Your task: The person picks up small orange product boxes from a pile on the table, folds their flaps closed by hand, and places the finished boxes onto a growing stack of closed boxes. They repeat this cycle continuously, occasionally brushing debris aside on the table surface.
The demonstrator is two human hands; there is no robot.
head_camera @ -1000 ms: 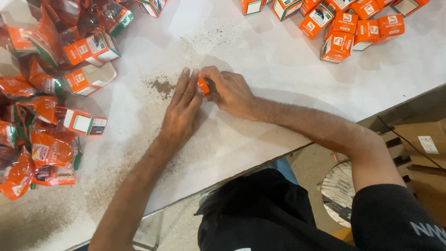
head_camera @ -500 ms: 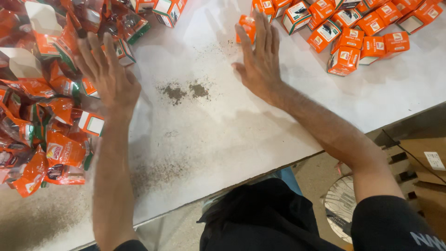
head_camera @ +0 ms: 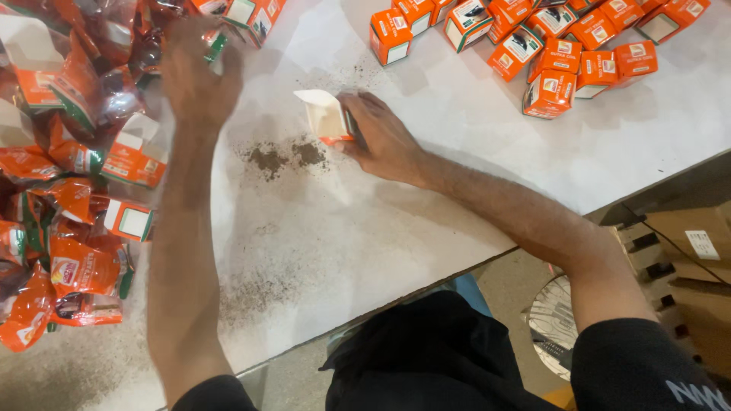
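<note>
My right hand [head_camera: 381,137] holds a small orange carton [head_camera: 326,116] with its white flap open, resting on the white table [head_camera: 457,183] just right of two little piles of dark spilled powder [head_camera: 285,156]. My left hand [head_camera: 196,76] is blurred with motion at the upper left, over a heap of orange packets and open cartons [head_camera: 68,152]. Whether its fingers grip anything there is unclear.
Several shut orange cartons [head_camera: 548,46] stand in a cluster at the top right. More dark powder is smeared across the table near its front edge [head_camera: 259,289]. Brown cardboard boxes [head_camera: 685,251] sit on the floor at the lower right.
My right hand has come back from the carton cluster with an open carton and set it beside the powder. My left hand has stayed up at the packet heap.
</note>
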